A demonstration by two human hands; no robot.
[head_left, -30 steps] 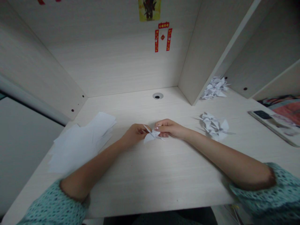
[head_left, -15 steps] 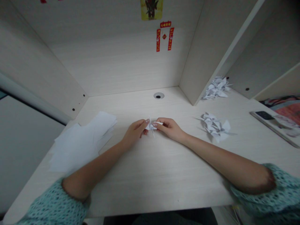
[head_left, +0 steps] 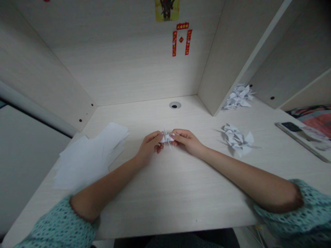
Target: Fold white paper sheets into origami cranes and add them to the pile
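Folded paper figure [head_left: 168, 138], one, white, with two thin points sticking out towards twelve and six o'clock, sits between the two hands above the desk [head_left: 155, 203]; take it as the clock's centre. At nine o'clock the left hand [head_left: 151, 146] pinches one side of it between thumb and fingers; at three o'clock the right hand [head_left: 187, 142] pinches the other side likewise. Two heaps of folded white paper lie to the right: a near heap [head_left: 236, 137] at three o'clock and a far heap [head_left: 238, 97] at two, their pieces too tangled to count. One spread pile of white sheets [head_left: 85, 158] lies between eight and nine, its number not countable. One phone [head_left: 307, 142] rests at three, beyond the near heap. Towards twelve come one cable hole [head_left: 175, 105], then four red stickers [head_left: 174, 44] and one yellow picture [head_left: 167, 9].
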